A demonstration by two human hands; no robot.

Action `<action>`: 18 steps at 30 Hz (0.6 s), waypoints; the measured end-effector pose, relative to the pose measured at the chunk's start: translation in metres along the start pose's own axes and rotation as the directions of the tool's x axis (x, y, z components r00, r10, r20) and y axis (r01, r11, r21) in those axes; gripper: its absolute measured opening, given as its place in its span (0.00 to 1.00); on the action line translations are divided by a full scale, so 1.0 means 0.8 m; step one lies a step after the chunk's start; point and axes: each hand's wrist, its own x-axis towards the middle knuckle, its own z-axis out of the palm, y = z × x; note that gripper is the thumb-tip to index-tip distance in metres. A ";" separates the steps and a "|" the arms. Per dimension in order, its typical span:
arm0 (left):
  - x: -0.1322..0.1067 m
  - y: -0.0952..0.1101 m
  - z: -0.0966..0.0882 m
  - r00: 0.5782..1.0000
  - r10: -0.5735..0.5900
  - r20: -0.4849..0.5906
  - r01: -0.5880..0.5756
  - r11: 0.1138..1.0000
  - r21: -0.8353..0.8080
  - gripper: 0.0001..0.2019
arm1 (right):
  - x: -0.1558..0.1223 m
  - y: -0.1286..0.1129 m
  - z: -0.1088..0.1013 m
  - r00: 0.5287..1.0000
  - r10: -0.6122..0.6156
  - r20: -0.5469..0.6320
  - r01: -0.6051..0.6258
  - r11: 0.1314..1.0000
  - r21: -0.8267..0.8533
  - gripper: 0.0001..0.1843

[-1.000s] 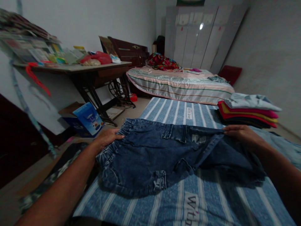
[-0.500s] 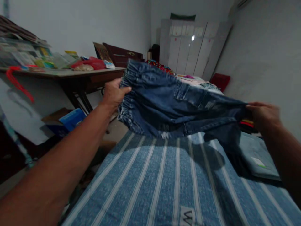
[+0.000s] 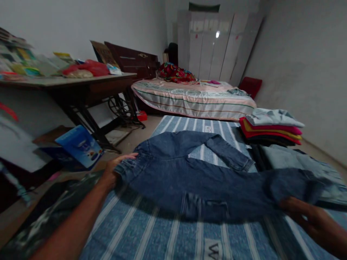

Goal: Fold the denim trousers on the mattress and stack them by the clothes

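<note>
A pair of dark blue jeans [image 3: 195,177] lies spread across the blue striped mattress [image 3: 151,234], waistband at the left, one leg angled toward the far side. My left hand [image 3: 115,171] grips the elastic waistband at the left edge of the mattress. My right hand [image 3: 300,213] is low at the right, under the near leg of the jeans; it is blurred and its fingers are partly hidden by the cloth.
A stack of folded clothes [image 3: 271,126], red, yellow and grey, sits at the far right of the mattress, with folded grey-blue garments [image 3: 298,159] beside it. A second bed [image 3: 195,97] lies beyond. A cluttered sewing table [image 3: 81,86] and a blue box [image 3: 80,144] stand at the left.
The jeans were lifted off the mattress and held up in both hands, then came back down opened out to full length. My right hand dropped low to the right.
</note>
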 end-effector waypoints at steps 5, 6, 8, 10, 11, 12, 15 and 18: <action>-0.041 -0.018 -0.012 0.994 -0.084 -0.075 0.087 0.996 0.029 0.22 | -0.025 0.024 0.042 0.987 -0.015 0.161 0.032 0.994 -0.103 0.15; -0.046 -0.017 -0.013 0.984 -0.136 -0.116 0.138 0.990 0.010 0.24 | -0.025 0.023 0.043 0.989 -0.017 0.145 0.034 0.992 -0.118 0.16; -0.053 -0.017 -0.015 0.957 -0.222 -0.186 0.219 0.975 -0.034 0.26 | -0.024 0.020 0.043 0.995 -0.021 0.100 0.035 0.989 -0.144 0.16; -0.058 -0.017 -0.018 0.939 -0.269 -0.215 0.263 0.963 -0.053 0.26 | -0.022 0.015 0.040 0.995 -0.023 0.102 0.039 0.987 -0.156 0.15; -0.061 -0.017 -0.019 0.935 -0.288 -0.208 0.285 0.957 -0.042 0.26 | -0.021 0.013 0.039 0.994 -0.025 0.110 0.043 0.986 -0.159 0.15; -0.063 -0.016 -0.021 0.933 -0.308 -0.186 0.310 0.950 -0.018 0.27 | -0.021 0.011 0.038 0.993 -0.027 0.113 0.045 0.986 -0.161 0.15; -0.070 -0.011 -0.023 0.936 -0.345 -0.070 0.351 0.931 0.096 0.34 | -0.022 0.001 0.031 0.995 -0.026 0.099 0.044 0.982 -0.181 0.15; -0.074 -0.004 -0.026 0.940 -0.342 -0.023 0.342 0.935 0.091 0.41 | -0.025 -0.008 0.024 0.998 -0.016 0.054 0.028 0.976 -0.218 0.15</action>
